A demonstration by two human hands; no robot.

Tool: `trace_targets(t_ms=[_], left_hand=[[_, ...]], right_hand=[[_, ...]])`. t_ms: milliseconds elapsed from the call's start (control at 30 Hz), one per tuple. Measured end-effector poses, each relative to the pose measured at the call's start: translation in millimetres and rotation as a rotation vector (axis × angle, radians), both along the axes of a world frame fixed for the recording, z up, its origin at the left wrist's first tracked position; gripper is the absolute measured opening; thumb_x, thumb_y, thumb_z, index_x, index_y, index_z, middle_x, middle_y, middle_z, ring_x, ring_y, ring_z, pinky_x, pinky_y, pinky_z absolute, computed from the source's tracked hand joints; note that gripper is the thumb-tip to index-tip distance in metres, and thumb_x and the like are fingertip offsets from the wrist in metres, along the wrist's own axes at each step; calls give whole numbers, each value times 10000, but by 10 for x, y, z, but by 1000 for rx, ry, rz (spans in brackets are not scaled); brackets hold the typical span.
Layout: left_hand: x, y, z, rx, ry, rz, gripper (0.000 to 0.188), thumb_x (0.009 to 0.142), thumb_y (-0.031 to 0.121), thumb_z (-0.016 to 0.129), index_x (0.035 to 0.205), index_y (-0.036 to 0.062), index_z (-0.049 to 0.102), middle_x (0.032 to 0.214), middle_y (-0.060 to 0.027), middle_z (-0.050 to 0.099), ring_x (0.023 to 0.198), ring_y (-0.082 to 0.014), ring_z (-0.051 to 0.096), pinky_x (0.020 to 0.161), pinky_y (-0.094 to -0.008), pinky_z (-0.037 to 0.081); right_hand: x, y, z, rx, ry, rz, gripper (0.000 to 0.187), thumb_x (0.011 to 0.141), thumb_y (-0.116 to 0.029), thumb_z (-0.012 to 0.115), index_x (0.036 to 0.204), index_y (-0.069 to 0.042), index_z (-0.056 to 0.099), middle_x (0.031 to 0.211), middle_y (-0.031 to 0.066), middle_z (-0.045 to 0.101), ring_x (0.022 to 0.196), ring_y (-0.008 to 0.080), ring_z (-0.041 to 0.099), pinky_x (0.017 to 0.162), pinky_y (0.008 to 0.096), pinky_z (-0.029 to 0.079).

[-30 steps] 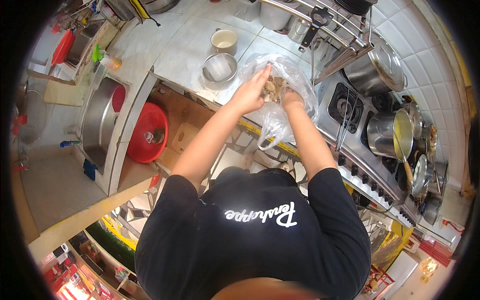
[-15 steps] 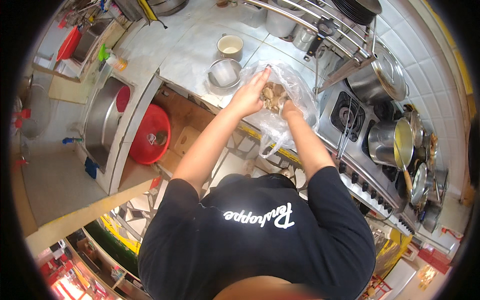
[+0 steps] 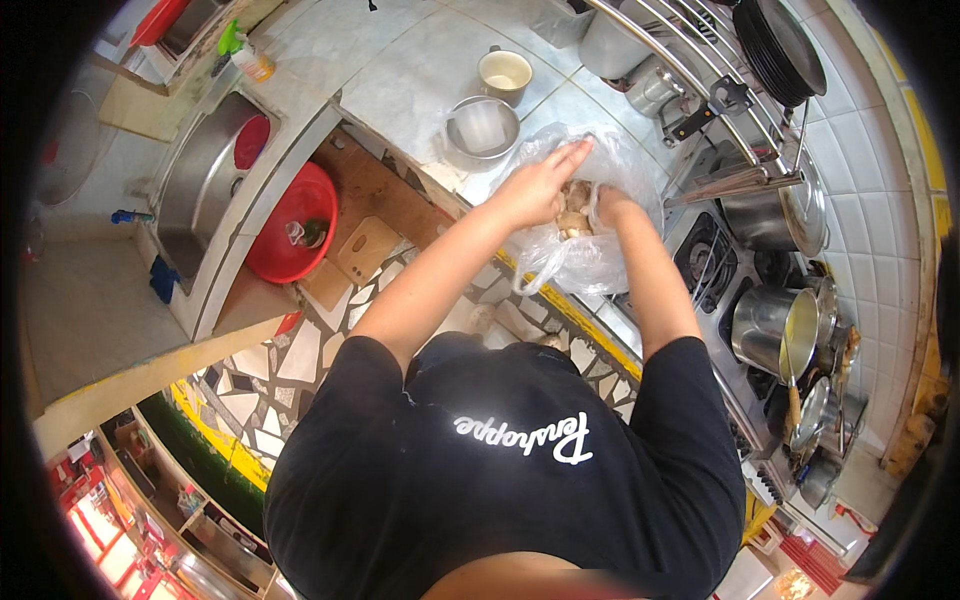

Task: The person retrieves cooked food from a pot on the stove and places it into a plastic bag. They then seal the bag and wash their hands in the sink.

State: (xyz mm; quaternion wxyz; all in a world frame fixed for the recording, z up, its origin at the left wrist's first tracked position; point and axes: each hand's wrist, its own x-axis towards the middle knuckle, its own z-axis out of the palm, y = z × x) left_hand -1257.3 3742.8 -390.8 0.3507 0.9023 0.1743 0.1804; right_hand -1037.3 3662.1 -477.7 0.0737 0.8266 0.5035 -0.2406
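A clear plastic bag (image 3: 570,262) sits on the tiled counter, with pale brownish chunks of food (image 3: 573,212) showing in its mouth. My left hand (image 3: 545,185) lies along the bag's left side, its fingers stretched out over the rim and its thumb hidden. Inside the right part of the mouth is my right hand (image 3: 614,207); plastic and the hand itself hide its fingers. Just left of the bag stands a round metal pan (image 3: 482,152) with a whitish translucent piece (image 3: 481,126) in it. A cream mug (image 3: 505,74) is behind the pan.
To the right is a gas stove (image 3: 706,258) with a large pot (image 3: 765,325) and other cookware. A metal rack (image 3: 690,60) overhangs the counter's back right. At left are a steel sink (image 3: 200,180) and, lower down, a red basin (image 3: 300,240).
The view has shifted, so the counter things appear farther right. My left hand still rests at the bag's rim, and my right hand remains inside its mouth.
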Motion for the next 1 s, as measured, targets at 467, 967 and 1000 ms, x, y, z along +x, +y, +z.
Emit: trace_targets(t_ms=[467,967,1000], left_hand=[[32,-121,-29,-39,100,-17,864,699,-16,541,1458,169,173,1408,-164,349,1212,-349,441,922,-408,445],[-207,-158,42,-29,44,-56,909,625,-86,550,1443,126,215,1402,-169,356,1219,-345,432,937,-376,436],[-230,-147,55,-26,50,-60,913,624,-88,546,1445,131,213,1408,-166,351,1215,-345,437,932,-377,439]], right_hand=[[-47,-67,-526,-144,-63,-82,450,816,-177,566,1238,-30,516,1246,202,529,1179,322,490,987,380,403],[-100,-116,-257,-322,16,-127,449,837,-271,591,1240,-83,533,1330,148,480,1247,260,438,1007,370,381],[-63,-83,-165,-326,25,-64,448,837,-271,591,1240,-83,534,1328,148,481,1245,260,440,1006,370,381]])
